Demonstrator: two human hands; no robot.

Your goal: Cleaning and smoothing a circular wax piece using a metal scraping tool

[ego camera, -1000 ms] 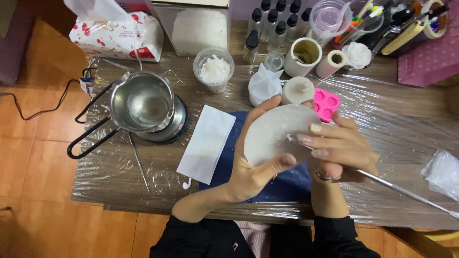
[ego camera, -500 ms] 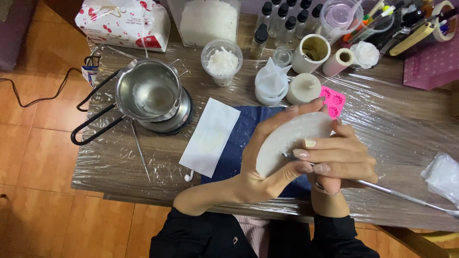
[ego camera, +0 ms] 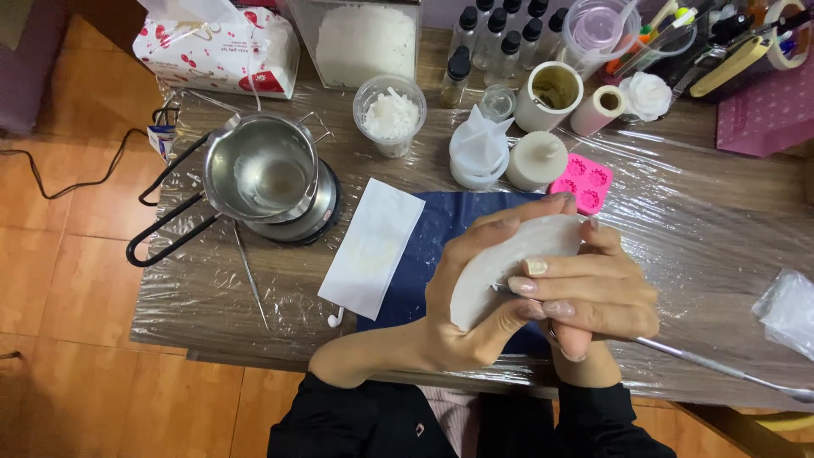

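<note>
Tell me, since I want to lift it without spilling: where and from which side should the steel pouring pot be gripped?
Probably by the black loop handle of the steel pouring pot, coming from the table's left edge. The handle juts out lower-left past the burner, away from the clear liquid inside; its spout side faces the crowded containers.

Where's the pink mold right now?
The pink mold lies on the table's far side, right of the white lidded jar, just beyond the white disc.
</note>
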